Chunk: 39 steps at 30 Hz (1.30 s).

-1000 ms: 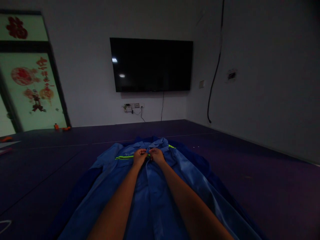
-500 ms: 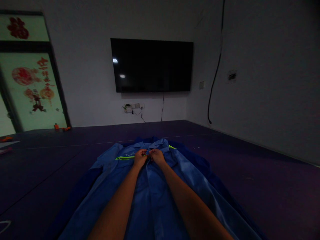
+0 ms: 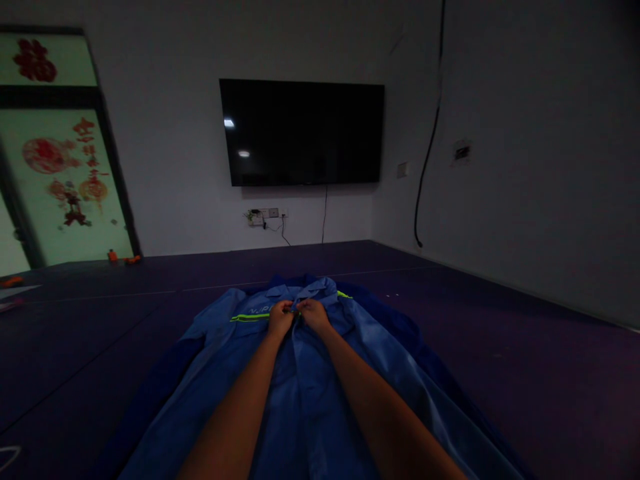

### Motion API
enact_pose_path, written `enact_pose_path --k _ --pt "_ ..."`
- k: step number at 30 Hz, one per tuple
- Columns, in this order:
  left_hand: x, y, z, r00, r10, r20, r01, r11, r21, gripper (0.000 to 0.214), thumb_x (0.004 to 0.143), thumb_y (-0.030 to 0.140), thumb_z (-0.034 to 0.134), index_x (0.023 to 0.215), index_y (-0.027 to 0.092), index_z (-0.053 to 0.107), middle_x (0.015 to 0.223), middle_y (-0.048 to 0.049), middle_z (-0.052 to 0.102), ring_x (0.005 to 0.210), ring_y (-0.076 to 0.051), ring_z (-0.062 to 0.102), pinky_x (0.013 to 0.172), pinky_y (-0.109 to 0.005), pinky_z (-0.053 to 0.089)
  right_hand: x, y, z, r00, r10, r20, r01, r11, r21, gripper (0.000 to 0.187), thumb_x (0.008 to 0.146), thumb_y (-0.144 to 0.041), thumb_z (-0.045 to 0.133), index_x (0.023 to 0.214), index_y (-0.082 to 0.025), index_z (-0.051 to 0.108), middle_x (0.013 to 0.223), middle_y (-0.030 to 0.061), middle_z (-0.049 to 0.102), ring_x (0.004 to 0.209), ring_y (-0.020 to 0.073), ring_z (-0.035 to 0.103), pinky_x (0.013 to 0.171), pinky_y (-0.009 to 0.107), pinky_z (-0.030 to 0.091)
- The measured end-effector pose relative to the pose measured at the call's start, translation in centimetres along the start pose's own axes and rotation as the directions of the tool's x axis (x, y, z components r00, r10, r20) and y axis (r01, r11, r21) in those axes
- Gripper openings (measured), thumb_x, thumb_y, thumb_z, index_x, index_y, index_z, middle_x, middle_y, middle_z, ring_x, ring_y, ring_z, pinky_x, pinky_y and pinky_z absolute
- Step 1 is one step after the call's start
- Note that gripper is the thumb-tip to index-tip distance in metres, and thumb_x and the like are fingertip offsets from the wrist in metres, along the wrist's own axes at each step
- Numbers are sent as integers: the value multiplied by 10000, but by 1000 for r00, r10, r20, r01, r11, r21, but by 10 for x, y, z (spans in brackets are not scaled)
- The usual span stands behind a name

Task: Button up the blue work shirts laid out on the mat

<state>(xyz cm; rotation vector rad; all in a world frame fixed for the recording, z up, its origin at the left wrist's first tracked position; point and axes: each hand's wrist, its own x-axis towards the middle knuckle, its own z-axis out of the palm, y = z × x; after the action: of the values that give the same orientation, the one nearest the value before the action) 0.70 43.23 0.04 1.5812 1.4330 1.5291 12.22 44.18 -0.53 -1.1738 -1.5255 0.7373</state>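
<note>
A blue work jacket (image 3: 325,400) with a collar and yellow-green chest stripes lies spread on the dark purple floor, its collar end away from me. My left hand (image 3: 281,318) pinches the front edge just below the collar, near the stripe and some lettering. Close against it, my right hand (image 3: 313,313) grips the opposite front edge, fingertips almost meeting the left ones. The small spot between the fingers is too dark to make out, so a button or other fastener there cannot be told. Darker blue sleeves or cloth show along both sides.
A television (image 3: 303,132) hangs on the far wall above sockets with cords. A black cable (image 3: 429,160) dangles along the right wall. Small orange objects (image 3: 131,259) lie by the glass door (image 3: 90,187) at left. A white loop (image 3: 9,457) is at the lower left.
Both hands stay at the jacket's front below the collar, with only slight finger movement. The view has shifted a little.
</note>
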Motion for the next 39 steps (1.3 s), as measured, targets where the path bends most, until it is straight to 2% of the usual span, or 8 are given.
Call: enact_pose_path --k 5,10,17,25,31,34,37,39 --pt "0 1 0 1000 -5 -4 5 1000 1 247 577 53 634 804 148 663 753 -30 657 754 -160 601 724 -260 450 -2 -5 -1 999 16 -45 -14 1000 25 167 730 -257 510 714 -140 629 554 -1 593 445 106 514 427 192 375" --pt "1 0 -1 1000 2 -9 -2 1000 -21 193 624 99 618 808 136 662 749 -41 662 747 -162 609 716 -263 455 -5 -7 -1 999 44 -30 -42 998 49 170 768 -235 479 781 -134 615 471 -32 522 358 84 445 372 179 332" --pt "2 -5 1 1000 2 -7 -2 998 -55 169 633 147 615 798 139 653 692 -20 645 697 -149 602 673 -243 450 -3 -1 2 999 42 -21 -40 997 73 179 797 -230 451 845 -146 601 457 -47 489 356 78 440 381 172 348" --pt "2 -7 -2 999 8 51 -4 997 -75 128 647 149 581 761 134 636 585 13 598 570 -118 561 581 -210 419 -7 5 2 991 -95 98 93 995 23 350 734 -97 413 1042 -171 562 603 -35 542 525 98 509 515 195 398" --pt "-12 -2 -7 998 8 61 -3 997 -79 141 668 177 573 798 146 618 596 15 597 571 -115 553 581 -210 409 -23 2 -4 977 -196 84 202 977 -68 416 690 -86 488 1090 -189 537 627 -39 524 586 111 498 585 214 401" --pt "-24 1 -13 998 3 64 2 997 -72 121 691 196 547 788 156 609 585 19 590 564 -114 550 576 -208 407 -31 -1 -8 977 -209 47 213 972 -99 338 700 -155 536 1037 -172 552 587 -50 493 554 110 482 550 209 383" --pt "-37 6 -19 997 12 79 -8 999 -43 81 677 153 524 707 161 599 573 23 577 576 -113 543 578 -204 399 -40 -5 -13 980 -193 48 197 973 -120 185 708 -284 578 850 -165 587 534 -52 474 501 106 460 479 199 341" --pt "-45 9 -22 994 25 105 -24 1000 -17 91 639 104 520 639 162 591 561 25 569 589 -114 534 581 -201 389 -47 -9 -16 978 -192 76 201 969 -142 204 689 -373 603 704 -172 574 491 -51 460 472 102 444 443 195 306"
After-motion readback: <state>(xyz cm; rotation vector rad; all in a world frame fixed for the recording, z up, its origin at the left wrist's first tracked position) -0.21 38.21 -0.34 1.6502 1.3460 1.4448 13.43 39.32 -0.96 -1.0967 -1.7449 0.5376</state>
